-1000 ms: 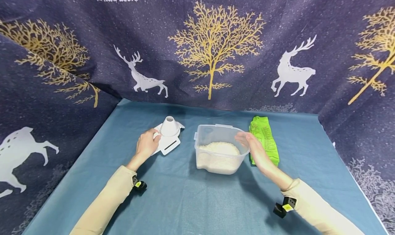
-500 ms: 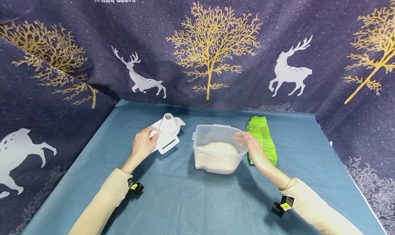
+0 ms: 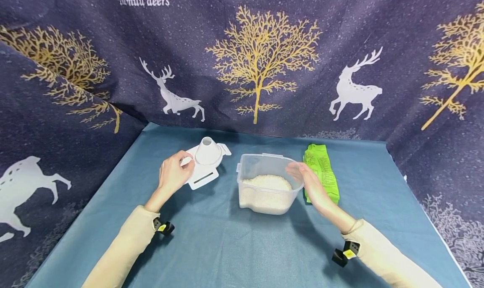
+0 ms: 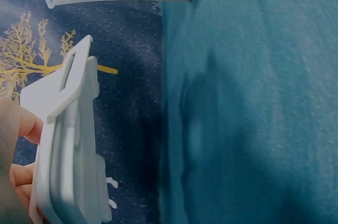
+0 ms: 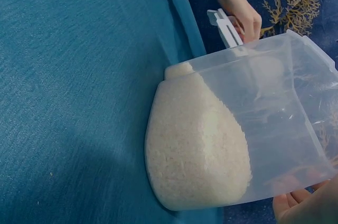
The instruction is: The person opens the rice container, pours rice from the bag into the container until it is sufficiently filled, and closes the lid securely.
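My left hand (image 3: pixel 175 172) grips the edge of a white plastic lid (image 3: pixel 204 172) with a cone-shaped spout on top; the left wrist view has this lid (image 4: pixel 71 139) raised off the table and tilted. In front of me stands a clear plastic tub (image 3: pixel 245 181), partly filled with white rice (image 3: pixel 268 197). The fingers of my right hand (image 3: pixel 315 187) lie fairly straight against the tub's right wall and show through the plastic. Seen from the right wrist, the rice (image 5: pixel 195 145) is heaped in the tub's bottom, and fingertips touch the wall at the lower right.
A bright green packet (image 3: pixel 327 176) lies just right of the tub, partly behind my right hand. Blue cloth (image 3: pixel 242 250) covers the table. A dark curtain (image 3: pixel 227 90) printed with deer and trees hangs behind and along the sides.
My left hand has drawn slightly left with the lid, which has turned and tilted a little. The tub and my right hand stay in place. The head view shifts slightly.
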